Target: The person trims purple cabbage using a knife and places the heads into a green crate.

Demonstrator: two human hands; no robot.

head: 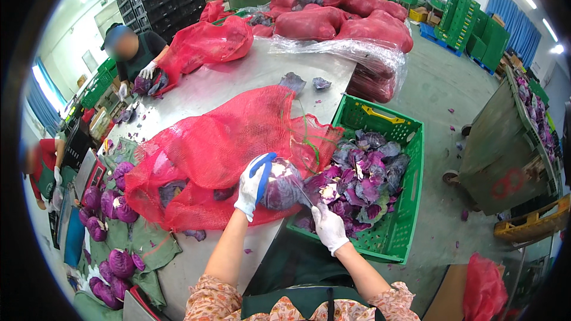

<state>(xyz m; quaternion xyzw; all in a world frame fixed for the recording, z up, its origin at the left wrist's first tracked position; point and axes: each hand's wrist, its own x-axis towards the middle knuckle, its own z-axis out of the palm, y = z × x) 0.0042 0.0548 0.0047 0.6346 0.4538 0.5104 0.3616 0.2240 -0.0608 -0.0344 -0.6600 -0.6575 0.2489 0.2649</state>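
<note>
A red cabbage [284, 191] with its pale cut stem showing rests on the edge of a red mesh sack [223, 142]. My left hand [255, 185], in a white and blue glove, grips it from its left side. In my white-gloved right hand [329, 228] is a knife [304, 194], its thin blade against the cabbage's right side. A green plastic crate [412, 214] full of loose purple cabbage leaves [361, 178] stands just right of the cabbage. More cabbages show dimly through the sack's mesh.
Trimmed red cabbages [120, 263] lie on green cloth [156, 245] at the left of the metal table [312, 64]. Filled red sacks [312, 22] are piled at the back. A co-worker [138, 53] handles a cabbage across the table. A wheeled bin [495, 156] stands right.
</note>
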